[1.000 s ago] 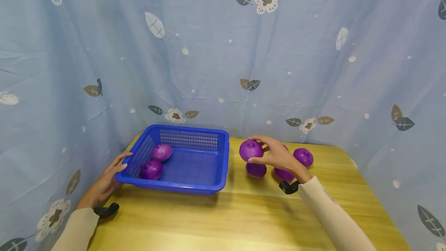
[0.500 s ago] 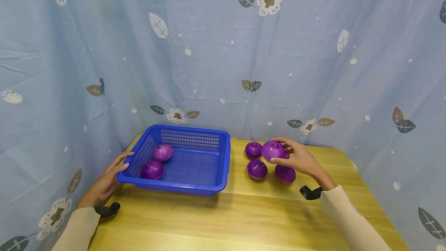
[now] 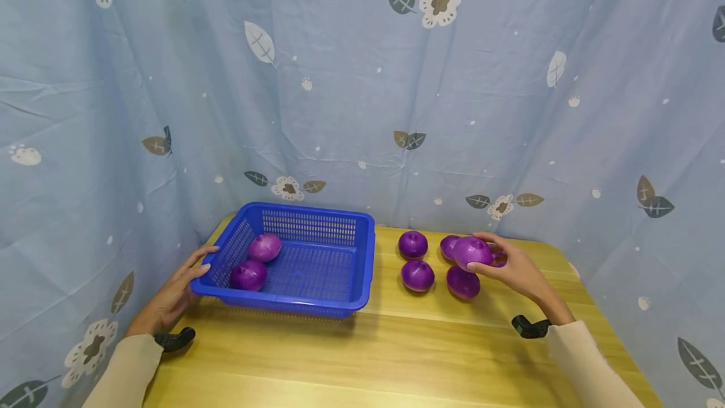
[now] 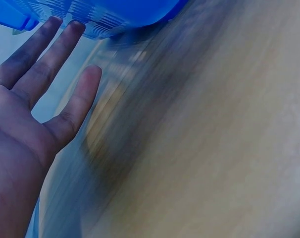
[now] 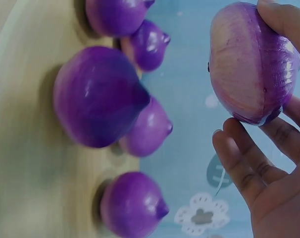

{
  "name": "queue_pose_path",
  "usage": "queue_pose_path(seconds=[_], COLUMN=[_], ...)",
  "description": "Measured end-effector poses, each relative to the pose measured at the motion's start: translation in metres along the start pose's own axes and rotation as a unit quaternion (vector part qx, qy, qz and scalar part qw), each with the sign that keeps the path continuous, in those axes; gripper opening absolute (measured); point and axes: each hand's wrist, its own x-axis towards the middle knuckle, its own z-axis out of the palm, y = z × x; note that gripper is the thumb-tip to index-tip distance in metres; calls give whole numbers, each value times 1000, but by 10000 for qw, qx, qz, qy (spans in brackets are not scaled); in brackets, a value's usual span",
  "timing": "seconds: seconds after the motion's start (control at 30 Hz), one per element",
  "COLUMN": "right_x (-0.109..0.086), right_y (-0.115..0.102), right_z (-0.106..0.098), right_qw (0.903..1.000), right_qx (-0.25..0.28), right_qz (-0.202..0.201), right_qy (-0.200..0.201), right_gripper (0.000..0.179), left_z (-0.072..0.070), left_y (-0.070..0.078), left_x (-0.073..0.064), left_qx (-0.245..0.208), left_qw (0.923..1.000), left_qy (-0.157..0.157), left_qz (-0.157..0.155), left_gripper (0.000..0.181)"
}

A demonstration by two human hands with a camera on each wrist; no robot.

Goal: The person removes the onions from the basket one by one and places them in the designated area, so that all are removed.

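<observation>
the right hand (image 3: 517,269) grips a purple onion (image 3: 472,253) above the surface (image 3: 396,357), near other onions (image 3: 417,276). glossy and smooth, it looks firm, probably light and slippery, best held round its widest part. the left hand (image 3: 174,293), fingers extended, touches the left edge of the blue basket (image 3: 283,301), whose right half offers room.

Bright head view, dim, blurry left-wrist view

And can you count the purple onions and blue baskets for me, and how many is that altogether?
Purple onions: 8 (2 in the basket, 5 on the table, 1 in the right hand)
Blue baskets: 1
Total: 9
</observation>
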Motion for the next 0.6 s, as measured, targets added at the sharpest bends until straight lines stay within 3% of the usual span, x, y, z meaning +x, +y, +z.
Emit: queue_pose_path(seconds=[0.6], right_x=[-31], right_y=[49], right_z=[-7], right_qw=[9982], right_qx=[-109], right_qz=[570], right_qy=[131], right_gripper=[77], left_z=[-2], left_y=[0], left_x=[1], left_qx=[116], left_qw=[9999], left_qy=[-51], left_qz=[63], left_gripper=[47])
